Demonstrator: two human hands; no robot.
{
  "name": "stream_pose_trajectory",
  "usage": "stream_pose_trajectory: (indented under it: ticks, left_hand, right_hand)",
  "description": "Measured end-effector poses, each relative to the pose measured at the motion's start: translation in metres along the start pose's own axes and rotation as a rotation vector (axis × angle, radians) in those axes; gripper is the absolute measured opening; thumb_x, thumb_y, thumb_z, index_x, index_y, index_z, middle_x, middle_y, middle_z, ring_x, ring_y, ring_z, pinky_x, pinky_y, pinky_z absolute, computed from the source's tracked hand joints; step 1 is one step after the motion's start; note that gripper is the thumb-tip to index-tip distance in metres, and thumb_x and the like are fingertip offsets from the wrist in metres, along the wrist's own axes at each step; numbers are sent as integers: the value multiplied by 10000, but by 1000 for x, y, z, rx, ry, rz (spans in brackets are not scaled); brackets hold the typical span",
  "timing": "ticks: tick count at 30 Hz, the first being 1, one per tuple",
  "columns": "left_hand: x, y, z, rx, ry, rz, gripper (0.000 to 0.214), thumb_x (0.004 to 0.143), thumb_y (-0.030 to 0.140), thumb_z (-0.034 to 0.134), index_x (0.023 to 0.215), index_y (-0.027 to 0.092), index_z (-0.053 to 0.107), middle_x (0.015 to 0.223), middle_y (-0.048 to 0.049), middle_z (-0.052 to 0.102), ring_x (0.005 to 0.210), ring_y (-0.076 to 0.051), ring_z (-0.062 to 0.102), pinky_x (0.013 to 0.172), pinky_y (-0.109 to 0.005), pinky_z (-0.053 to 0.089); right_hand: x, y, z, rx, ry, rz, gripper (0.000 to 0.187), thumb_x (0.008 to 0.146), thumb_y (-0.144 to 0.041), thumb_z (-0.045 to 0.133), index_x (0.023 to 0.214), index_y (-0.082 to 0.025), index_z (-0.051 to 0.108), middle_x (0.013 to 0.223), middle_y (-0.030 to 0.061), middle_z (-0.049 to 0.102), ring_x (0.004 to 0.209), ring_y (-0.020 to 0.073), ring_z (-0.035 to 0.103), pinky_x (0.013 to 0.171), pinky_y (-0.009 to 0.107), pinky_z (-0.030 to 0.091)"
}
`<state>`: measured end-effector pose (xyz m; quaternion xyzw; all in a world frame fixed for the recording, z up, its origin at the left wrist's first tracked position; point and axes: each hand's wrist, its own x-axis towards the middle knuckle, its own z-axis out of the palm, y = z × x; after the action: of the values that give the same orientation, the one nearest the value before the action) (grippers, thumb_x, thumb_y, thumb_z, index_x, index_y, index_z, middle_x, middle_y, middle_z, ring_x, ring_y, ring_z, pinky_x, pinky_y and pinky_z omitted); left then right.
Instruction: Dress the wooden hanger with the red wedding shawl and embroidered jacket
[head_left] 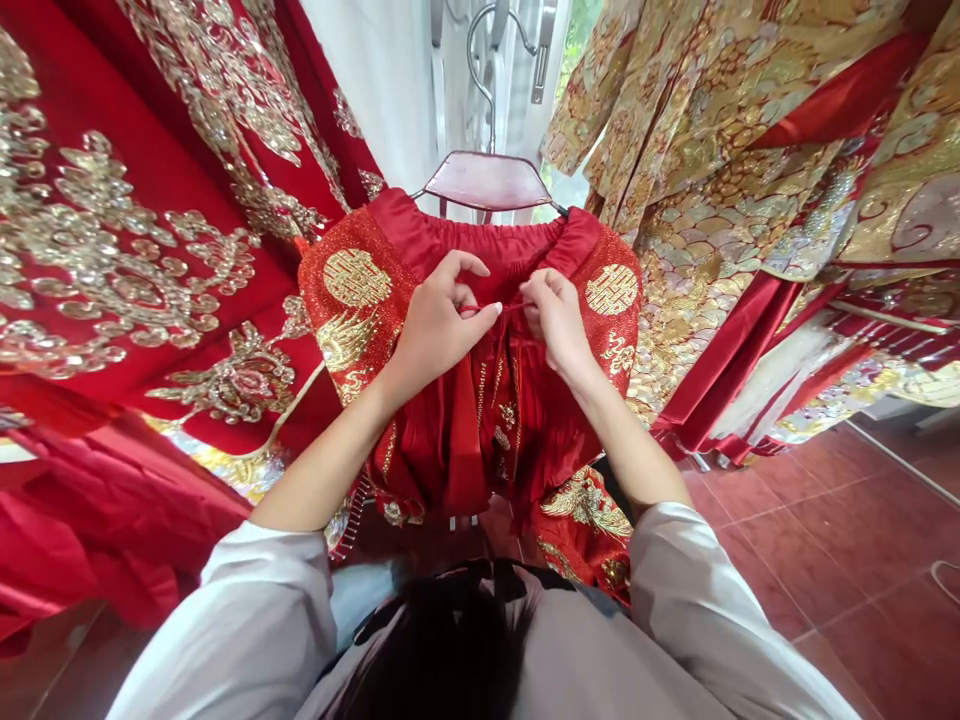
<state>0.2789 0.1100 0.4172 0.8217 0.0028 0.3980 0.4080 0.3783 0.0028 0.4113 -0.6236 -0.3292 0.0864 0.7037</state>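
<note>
Left hand (442,325) arched, forefinger clear of thumb, grip otherwise unclear, right hand (555,315) pinching embroidered jacket (358,278)'s red cord (511,307), ornate garments (697,220) crowding both sides

**Reaching out below the hanger (491,180)**

Holding the left hand (439,315) beneath it with thumb (481,321) stretched inward and forefinger (471,260) arched apart; pinching with the right hand (556,315), also below the hanger. Slanting both bare forearms (330,450) hangerward from pale sleeves (251,580).
</note>
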Motion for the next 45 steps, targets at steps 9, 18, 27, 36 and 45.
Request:
stream_pose_trajectory:
  ticks: [9,18,27,36,45]
  left_hand:
    - [27,7,-49,-69,176,97,216,716,96,655,766,189,467,482,87,364,424,-42,299,434,-206,210]
    - [13,-4,-54,424,-87,-32,104,676,109,583,646,189,642,566,11,479,515,-118,426,569,-299,342]
    - [26,-7,-15,290,317,140,99,792,182,604,694,199,598,722,-7,592,684,-124,513,607,-286,366]
    - [24,-12,4,95,122,74,43,744,178,620,709,158,608,717,-9,607,648,-108,503,599,-242,370]
    - [19,-10,7,313,86,93,100,755,131,549,671,172,514,742,-16,540,695,-136,496,670,-274,394]
  right_hand:
    - [37,-31,-63,-365,-40,-260,171,698,-106,573,679,-193,427,468,-85,357,428,43,270,470,200,174]
    - [34,-26,-60,-569,-627,-117,106,659,-217,666,665,-113,649,560,-11,579,521,66,462,540,229,347]
    - [37,-13,-25,-154,-428,-249,352,823,-454,561,884,-141,711,510,-41,500,419,38,325,417,196,266]
    - [28,13,-9,-699,-191,-615,350,913,-225,440,1216,-240,614,886,45,614,806,145,554,751,285,456]
    - [34,21,-14,-858,-185,-701,313,937,-236,416,1159,-263,634,866,27,570,748,115,515,648,241,382]
